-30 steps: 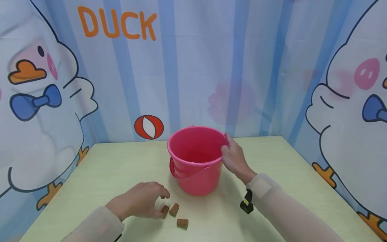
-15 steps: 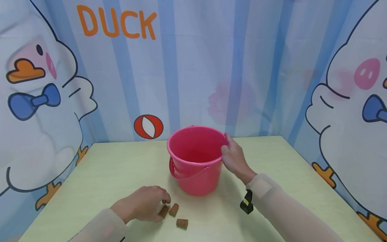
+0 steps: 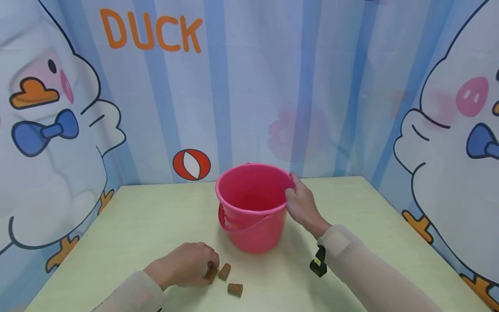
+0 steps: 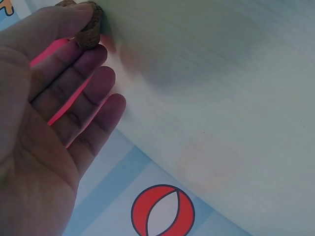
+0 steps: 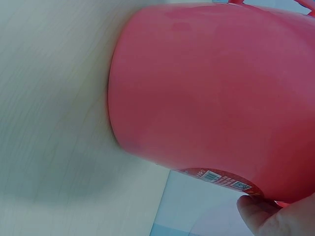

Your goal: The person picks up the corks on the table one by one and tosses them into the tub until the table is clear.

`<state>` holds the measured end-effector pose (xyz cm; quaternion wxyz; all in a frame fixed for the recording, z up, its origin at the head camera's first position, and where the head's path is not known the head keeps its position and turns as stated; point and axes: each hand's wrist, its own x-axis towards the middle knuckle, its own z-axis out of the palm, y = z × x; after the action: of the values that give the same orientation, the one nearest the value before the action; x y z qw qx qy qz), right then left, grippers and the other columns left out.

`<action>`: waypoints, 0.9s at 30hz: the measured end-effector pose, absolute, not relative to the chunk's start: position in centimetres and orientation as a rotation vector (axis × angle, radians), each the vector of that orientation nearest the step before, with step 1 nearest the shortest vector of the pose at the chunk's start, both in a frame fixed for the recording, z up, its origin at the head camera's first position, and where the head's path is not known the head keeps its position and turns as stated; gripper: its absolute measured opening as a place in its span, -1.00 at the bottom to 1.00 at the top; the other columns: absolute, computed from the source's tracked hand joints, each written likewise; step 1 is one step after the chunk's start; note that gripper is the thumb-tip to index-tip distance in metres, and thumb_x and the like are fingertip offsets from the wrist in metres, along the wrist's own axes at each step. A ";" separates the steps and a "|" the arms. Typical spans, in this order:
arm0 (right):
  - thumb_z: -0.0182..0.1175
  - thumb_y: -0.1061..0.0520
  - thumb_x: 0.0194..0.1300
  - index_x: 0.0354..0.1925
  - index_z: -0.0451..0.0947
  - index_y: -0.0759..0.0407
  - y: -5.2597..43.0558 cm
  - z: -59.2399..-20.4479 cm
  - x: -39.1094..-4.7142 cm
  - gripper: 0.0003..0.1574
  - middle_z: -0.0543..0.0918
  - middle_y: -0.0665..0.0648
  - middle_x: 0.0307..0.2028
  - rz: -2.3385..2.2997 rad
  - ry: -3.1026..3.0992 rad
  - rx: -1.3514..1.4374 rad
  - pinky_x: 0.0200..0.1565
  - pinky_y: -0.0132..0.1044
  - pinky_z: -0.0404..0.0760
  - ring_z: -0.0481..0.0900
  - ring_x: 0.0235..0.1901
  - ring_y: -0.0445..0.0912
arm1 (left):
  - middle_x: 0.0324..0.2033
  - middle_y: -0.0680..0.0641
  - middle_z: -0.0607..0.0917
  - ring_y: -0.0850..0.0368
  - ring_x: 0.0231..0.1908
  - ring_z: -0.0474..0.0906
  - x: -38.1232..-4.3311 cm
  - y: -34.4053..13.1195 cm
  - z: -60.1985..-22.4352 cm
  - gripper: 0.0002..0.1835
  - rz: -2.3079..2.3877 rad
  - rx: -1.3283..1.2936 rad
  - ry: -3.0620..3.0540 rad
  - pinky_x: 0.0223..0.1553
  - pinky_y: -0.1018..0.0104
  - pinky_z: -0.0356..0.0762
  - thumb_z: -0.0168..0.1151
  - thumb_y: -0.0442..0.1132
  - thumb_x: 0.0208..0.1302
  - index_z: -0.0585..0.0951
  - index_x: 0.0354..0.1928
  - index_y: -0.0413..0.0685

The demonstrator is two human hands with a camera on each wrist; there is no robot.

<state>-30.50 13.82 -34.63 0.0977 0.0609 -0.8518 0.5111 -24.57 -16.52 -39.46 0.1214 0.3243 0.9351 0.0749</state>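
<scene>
My left hand (image 3: 185, 264) pinches a brown cork (image 3: 212, 274) between thumb and fingertips, low at the table's front. In the left wrist view the thumb lies over that cork (image 4: 89, 35), and the other fingers are loosely extended. Just right of it lies a second cork (image 3: 224, 271), apart from a third cork (image 3: 235, 289) nearer the front. A pink bucket (image 3: 255, 234) stands upright behind them; the part of its inside that shows holds nothing. My right hand (image 3: 306, 206) grips the bucket's right rim, thumb outside, as the right wrist view shows the bucket wall (image 5: 206, 98) close up.
The pale yellow table (image 3: 156, 216) ends at a blue striped curtain (image 3: 253, 86) with printed ducks at both sides. The bucket's handle (image 3: 245, 227) hangs down its front. A black strap device (image 3: 319, 262) hangs at the right sleeve.
My left hand has come slightly lower and to the right, and its fingers have closed on the left cork. The right hand and the bucket have stayed in place.
</scene>
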 end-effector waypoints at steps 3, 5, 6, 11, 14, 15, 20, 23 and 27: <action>-0.15 0.14 0.52 0.64 -0.15 0.21 13.8 -34.7 -30.5 -0.16 0.09 0.22 0.59 1.511 -2.522 0.183 0.40 0.13 0.32 0.13 0.53 0.20 | -0.46 0.28 0.62 0.28 -0.40 0.45 -24.6 -16.6 -39.5 -0.83 0.221 0.959 2.737 -0.15 0.23 0.64 0.57 -0.22 0.09 0.76 -0.31 0.22; -0.16 0.13 0.52 0.64 -0.14 0.21 13.8 -34.7 -30.5 -0.16 0.09 0.22 0.59 1.508 -2.521 0.185 0.40 0.13 0.32 0.13 0.53 0.20 | -0.46 0.28 0.61 0.28 -0.40 0.45 -24.6 -16.7 -39.4 -0.84 0.227 0.971 2.743 -0.17 0.24 0.63 0.57 -0.21 0.10 0.75 -0.32 0.22; -0.15 0.13 0.51 0.64 -0.14 0.21 13.8 -34.7 -30.5 -0.16 0.10 0.22 0.59 1.507 -2.520 0.186 0.40 0.13 0.32 0.13 0.53 0.20 | -0.47 0.28 0.61 0.28 -0.40 0.45 -24.6 -16.7 -39.4 -0.84 0.231 0.978 2.747 -0.18 0.25 0.63 0.56 -0.20 0.10 0.75 -0.32 0.22; -0.17 0.12 0.51 0.64 -0.14 0.20 13.8 -34.7 -30.5 -0.16 0.10 0.22 0.58 1.505 -2.523 0.186 0.40 0.13 0.32 0.14 0.52 0.19 | -0.48 0.31 0.59 0.31 -0.38 0.45 -24.6 -16.9 -39.1 -0.85 0.272 1.046 2.763 -0.22 0.28 0.60 0.54 -0.18 0.12 0.71 -0.38 0.26; -0.17 0.11 0.51 0.64 -0.15 0.20 13.8 -34.8 -30.5 -0.15 0.10 0.22 0.58 1.503 -2.525 0.186 0.40 0.13 0.33 0.14 0.52 0.19 | -0.48 0.33 0.58 0.33 -0.37 0.45 -24.5 -17.0 -38.8 -0.82 0.303 1.101 2.774 -0.24 0.28 0.59 0.53 -0.18 0.13 0.68 -0.43 0.29; -0.16 0.11 0.51 0.64 -0.15 0.20 13.8 -34.8 -30.5 -0.15 0.10 0.22 0.59 1.504 -2.525 0.185 0.40 0.13 0.33 0.14 0.52 0.20 | -0.48 0.34 0.58 0.33 -0.36 0.45 -24.5 -17.0 -38.6 -0.81 0.315 1.115 2.777 -0.24 0.29 0.58 0.52 -0.18 0.14 0.67 -0.44 0.30; -0.13 0.12 0.51 0.64 -0.14 0.20 13.8 -34.7 -30.4 -0.15 0.10 0.22 0.58 1.511 -2.522 0.179 0.39 0.13 0.34 0.14 0.52 0.20 | -0.47 0.37 0.59 0.30 -0.34 0.50 -24.5 -16.9 -38.0 -0.80 0.351 1.155 2.785 -0.23 0.32 0.59 0.53 -0.14 0.15 0.65 -0.44 0.34; -0.13 0.13 0.51 0.64 -0.15 0.20 13.8 -34.7 -30.5 -0.15 0.09 0.22 0.59 1.521 -2.519 0.183 0.39 0.13 0.35 0.13 0.52 0.20 | -0.45 0.39 0.59 0.29 -0.32 0.53 -24.5 -16.8 -37.5 -0.80 0.345 1.166 2.807 -0.22 0.32 0.61 0.53 -0.12 0.15 0.65 -0.43 0.36; -0.14 0.14 0.52 0.64 -0.15 0.21 13.8 -34.8 -30.5 -0.15 0.08 0.22 0.59 1.526 -2.517 0.186 0.39 0.13 0.34 0.12 0.53 0.20 | -0.42 0.40 0.59 0.33 -0.31 0.52 -24.5 -16.7 -36.9 -0.80 0.335 1.177 2.850 -0.20 0.32 0.62 0.54 -0.09 0.14 0.64 -0.41 0.37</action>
<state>-30.54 13.79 -34.75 0.0959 0.0628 -0.8495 0.5150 -24.49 -16.71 -36.92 0.0200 0.3794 0.9187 0.1080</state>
